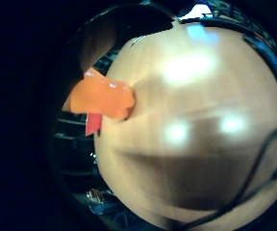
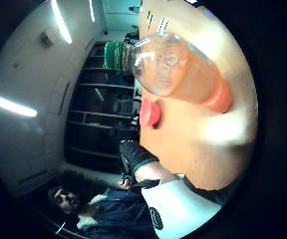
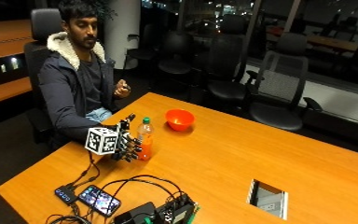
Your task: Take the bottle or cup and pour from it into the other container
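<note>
Gloved right hand [image 3: 124, 142] w/ fingers [image 3: 131, 150] wrapped round the upright bottle [image 3: 144, 144] on the worktop [image 3: 241, 154], gripped low so it can tip toward the orange bowl [image 3: 179, 119] nearby; green cap looks on, so prob. no pour yet.

A wooden desk [image 3: 241, 154] carries a red bowl [image 3: 179, 119] near its far edge and a bottle [image 3: 144, 140] of orange drink standing upright nearby. At the near corner lie two phones [image 3: 99, 199], black cables [image 3: 141, 182] and electronics [image 3: 167, 214]. A rectangular socket opening [image 3: 268, 198] is set into the top.
</note>
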